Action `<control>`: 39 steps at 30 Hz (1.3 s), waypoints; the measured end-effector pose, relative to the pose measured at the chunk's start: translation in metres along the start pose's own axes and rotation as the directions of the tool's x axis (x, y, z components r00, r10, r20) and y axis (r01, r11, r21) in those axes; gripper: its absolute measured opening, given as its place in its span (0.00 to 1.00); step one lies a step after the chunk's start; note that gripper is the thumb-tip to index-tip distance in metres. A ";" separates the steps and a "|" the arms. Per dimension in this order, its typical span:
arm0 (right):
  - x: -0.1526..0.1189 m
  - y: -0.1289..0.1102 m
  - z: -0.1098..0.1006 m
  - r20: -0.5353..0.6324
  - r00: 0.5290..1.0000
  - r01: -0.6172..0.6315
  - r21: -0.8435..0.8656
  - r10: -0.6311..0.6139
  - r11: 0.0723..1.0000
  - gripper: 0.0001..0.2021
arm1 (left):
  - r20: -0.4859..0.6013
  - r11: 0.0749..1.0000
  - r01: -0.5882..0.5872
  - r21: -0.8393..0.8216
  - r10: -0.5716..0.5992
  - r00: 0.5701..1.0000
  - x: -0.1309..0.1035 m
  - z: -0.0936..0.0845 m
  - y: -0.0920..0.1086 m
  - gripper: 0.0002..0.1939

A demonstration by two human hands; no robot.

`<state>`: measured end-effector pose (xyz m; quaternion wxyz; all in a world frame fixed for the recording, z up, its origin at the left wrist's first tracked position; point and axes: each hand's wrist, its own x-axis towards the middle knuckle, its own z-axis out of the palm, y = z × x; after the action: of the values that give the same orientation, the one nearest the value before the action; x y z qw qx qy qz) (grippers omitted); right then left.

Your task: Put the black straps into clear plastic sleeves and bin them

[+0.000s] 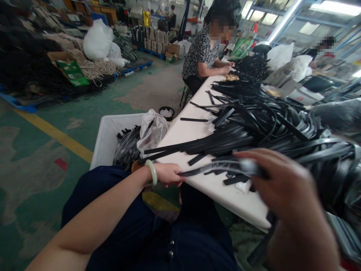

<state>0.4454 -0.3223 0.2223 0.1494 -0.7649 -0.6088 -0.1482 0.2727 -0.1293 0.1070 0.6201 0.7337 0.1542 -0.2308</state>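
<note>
My left hand (168, 174), a pale bangle on its wrist, pinches one end of a black strap (194, 171) beyond the table's near edge. Over the table corner, my right hand (282, 180) is closed around the same strap farther along and looks smeared by motion. A whitish, blurred patch, perhaps clear plastic, shows on the strap close to the right fingers. Many more black straps (237, 131) lie in a long heap on the white table (180, 133), several with ends sticking out towards me.
A white bin (108, 126) with wrapped strips and a white cloth bag (153, 128) stands left of the table. Another person (201, 52) sits farther along, hands at small gold pieces (231, 77). Loaded pallets (138, 66) stand on the floor behind.
</note>
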 end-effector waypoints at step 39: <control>0.053 -0.105 0.076 0.311 0.878 0.264 0.319 -0.364 0.910 0.10 | -0.616 0.859 -0.022 0.512 0.385 0.687 -0.089 0.007 0.018 0.17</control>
<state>0.3581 -0.2217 0.1800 0.1097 -0.6417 -0.7569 0.0569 0.2053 -0.1336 0.1684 0.3418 0.9043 0.2321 0.1075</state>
